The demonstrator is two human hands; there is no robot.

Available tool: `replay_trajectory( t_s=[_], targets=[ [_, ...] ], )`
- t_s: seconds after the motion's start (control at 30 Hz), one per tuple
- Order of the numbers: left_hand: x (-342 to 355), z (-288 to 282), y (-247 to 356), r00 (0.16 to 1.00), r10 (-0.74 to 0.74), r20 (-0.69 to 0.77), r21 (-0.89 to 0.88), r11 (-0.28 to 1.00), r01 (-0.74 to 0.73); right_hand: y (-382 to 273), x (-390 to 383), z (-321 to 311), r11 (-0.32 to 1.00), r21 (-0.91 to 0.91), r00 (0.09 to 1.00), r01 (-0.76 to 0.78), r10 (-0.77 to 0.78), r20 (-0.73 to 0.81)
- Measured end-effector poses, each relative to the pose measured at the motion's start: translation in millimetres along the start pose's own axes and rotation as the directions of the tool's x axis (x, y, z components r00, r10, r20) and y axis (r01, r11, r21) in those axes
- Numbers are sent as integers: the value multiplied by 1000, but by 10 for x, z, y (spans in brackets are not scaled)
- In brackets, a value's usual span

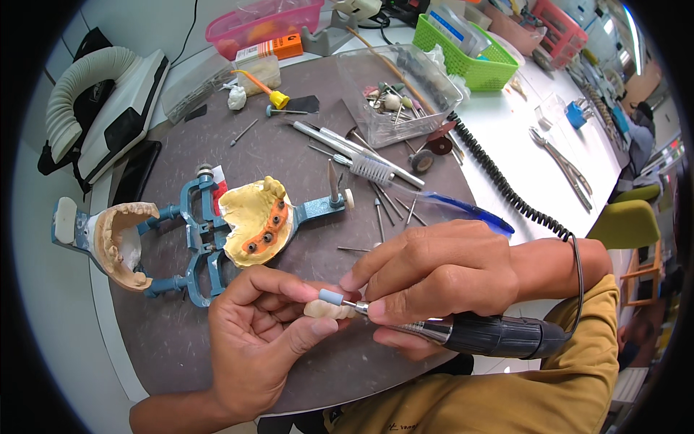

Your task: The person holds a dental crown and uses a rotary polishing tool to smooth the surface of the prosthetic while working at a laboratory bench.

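Looks like a dental workshop. Known by a pale plaster tooth model and a yellow gum model, both set on a blue hinged frame. Backed up by a black-and-silver hand drill on a coiled cord, a clear box of small grinding bits, loose bits on the grey bench top, and pliers off to the right. Fits too with the ribbed white hose at left and a green plastic basket at the back.

Articulator left of handpiece
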State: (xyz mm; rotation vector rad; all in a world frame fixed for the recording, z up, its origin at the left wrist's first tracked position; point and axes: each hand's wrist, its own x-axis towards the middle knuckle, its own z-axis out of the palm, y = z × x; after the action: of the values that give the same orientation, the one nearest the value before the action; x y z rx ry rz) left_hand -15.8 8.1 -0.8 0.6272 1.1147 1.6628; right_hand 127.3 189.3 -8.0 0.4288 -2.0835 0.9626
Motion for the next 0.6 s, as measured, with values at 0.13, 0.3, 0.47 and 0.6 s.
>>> replay_trajectory(
  t_s=[0.13,0.3,0.47,0.6],
  targets=[
    [13,-7,-10,998,46,41,46,998,-48,-6,14,-39,1000,2,998,17,-17,59],
    [2,23,10,999,35,39,23,999,-36,31,-6,-40,999,31,995,24,-27,97],
    [6,-1,-13,999,30,24,34,999,-31,-10,2,-35,999,35,993,22,-26,113],
    [2,31,17,1000,7,26,29,1000,-8,-11,3,-27,999,36,996,-24,21,89]
  ],
)
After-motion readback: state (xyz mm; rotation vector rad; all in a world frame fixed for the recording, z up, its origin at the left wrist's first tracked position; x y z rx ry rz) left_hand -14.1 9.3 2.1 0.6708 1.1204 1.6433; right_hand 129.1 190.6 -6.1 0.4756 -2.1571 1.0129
